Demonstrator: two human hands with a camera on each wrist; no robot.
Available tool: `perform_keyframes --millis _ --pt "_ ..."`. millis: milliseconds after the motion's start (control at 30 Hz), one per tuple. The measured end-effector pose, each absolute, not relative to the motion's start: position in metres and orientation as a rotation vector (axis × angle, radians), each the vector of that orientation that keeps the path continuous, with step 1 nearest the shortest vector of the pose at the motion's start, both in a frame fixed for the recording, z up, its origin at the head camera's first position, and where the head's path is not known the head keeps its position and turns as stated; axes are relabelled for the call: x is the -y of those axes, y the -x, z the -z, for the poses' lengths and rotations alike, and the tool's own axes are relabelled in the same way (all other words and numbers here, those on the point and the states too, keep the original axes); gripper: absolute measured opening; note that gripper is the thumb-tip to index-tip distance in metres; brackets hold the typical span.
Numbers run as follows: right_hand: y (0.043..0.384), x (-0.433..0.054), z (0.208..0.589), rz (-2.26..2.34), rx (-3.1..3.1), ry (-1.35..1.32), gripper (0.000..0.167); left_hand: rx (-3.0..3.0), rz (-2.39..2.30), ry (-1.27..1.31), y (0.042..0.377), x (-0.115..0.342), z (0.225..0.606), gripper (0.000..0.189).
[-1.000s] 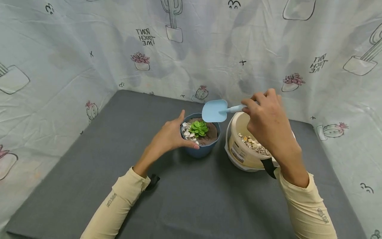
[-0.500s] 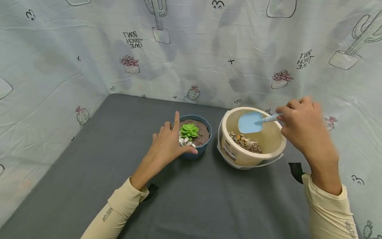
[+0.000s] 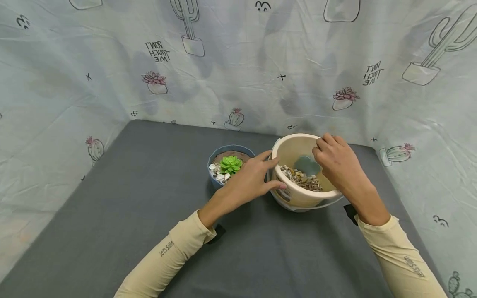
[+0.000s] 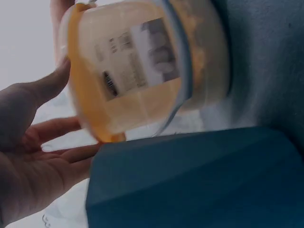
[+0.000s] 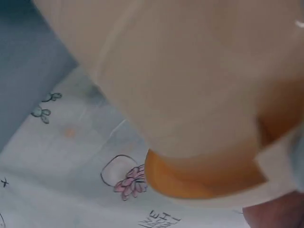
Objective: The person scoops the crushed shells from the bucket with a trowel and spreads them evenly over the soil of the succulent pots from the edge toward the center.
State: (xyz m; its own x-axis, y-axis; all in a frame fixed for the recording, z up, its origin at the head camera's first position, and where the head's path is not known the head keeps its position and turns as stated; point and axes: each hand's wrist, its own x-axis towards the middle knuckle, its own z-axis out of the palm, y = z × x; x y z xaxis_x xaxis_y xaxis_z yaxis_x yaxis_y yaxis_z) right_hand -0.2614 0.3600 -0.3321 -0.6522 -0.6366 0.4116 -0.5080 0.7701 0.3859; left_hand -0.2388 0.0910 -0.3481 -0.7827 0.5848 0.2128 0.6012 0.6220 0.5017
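My right hand reaches over the cream bucket and grips a light blue hand shovel. The shovel's blade is inside the bucket at the gravel; my fingers hide most of the handle. At the bucket's left rim, my left hand touches with thumb and fingers spread. The left wrist view shows the thumb against the rim and a label on the bucket's side. Behind my left hand stands a blue pot with a green succulent, brown soil and white shells.
A grey cloth-covered table holds the pot and bucket side by side. White curtain printed with cacti hangs close behind and along both sides. The bucket's handle hangs down around its front.
The shovel went from over the pot to the right, then down into the bucket with my right hand. My left hand left the pot's side and moved right to the bucket's rim.
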Motion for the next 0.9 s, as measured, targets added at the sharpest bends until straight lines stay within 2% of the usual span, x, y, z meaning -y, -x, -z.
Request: perform_keyframes --millis 367,500,600,733,900 --pt "0.265 -0.369 0.332 0.015 2.699 -0.771 0.01 2.736 0.937 1.021 0.24 -0.096 0.354 0.074" --pt "0.262 -0.37 0.331 -0.103 2.776 -0.71 0.035 2.73 0.958 1.021 0.24 -0.095 0.355 0.074" --pt "0.255 -0.372 0.328 -0.198 2.815 -0.604 0.03 2.717 0.976 1.029 0.241 -0.095 0.356 0.073" --pt "0.248 -0.379 0.322 -0.366 2.788 -0.503 0.012 2.706 1.02 1.023 0.241 -0.096 0.356 0.073" --pt "0.243 -0.391 0.317 -0.512 2.758 -0.432 0.011 2.69 1.048 1.018 0.242 -0.098 0.357 0.073"
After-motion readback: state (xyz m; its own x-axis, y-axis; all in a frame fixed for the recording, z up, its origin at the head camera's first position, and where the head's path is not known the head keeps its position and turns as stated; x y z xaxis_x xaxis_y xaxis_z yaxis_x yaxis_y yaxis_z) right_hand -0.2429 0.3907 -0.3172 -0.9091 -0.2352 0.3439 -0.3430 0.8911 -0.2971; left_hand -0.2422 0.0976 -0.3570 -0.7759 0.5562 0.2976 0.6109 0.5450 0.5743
